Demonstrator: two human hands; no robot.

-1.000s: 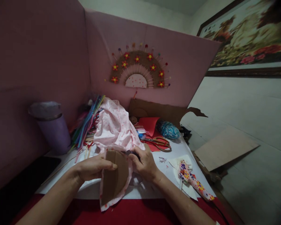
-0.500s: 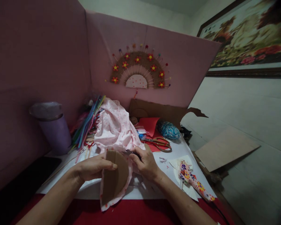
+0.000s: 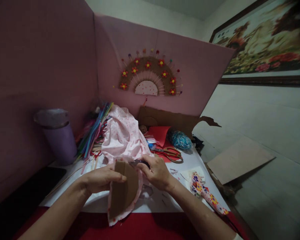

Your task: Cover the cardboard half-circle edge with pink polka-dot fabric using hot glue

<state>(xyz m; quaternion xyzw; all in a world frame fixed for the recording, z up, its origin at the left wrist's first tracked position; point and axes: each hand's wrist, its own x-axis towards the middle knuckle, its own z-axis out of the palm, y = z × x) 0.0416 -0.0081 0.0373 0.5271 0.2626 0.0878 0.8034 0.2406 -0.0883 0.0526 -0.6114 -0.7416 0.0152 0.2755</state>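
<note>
A brown cardboard half-circle [image 3: 126,190] edged with pink dotted fabric is held upright and slightly tilted above the front of the white table. My left hand [image 3: 102,178] pinches it at its straight left side, thumb on the cardboard. My right hand [image 3: 156,171] is closed around dark-handled scissors [image 3: 135,163], whose blades meet the fabric edge at the top right of the half-circle. Behind both hands lies a crumpled pink dotted cloth [image 3: 122,133].
Orange-handled scissors [image 3: 171,153] rest on red sheets beside blue yarn [image 3: 180,139]. A flower-patterned glue gun [image 3: 207,193] lies at the right. At the left stand a purple tumbler [image 3: 61,141] and pipe cleaners [image 3: 95,130]. A decorated fan [image 3: 148,71] hangs on the pink board.
The view has shifted slightly. Both hands keep their grips, and the scissors blades show a little more at the fabric edge.
</note>
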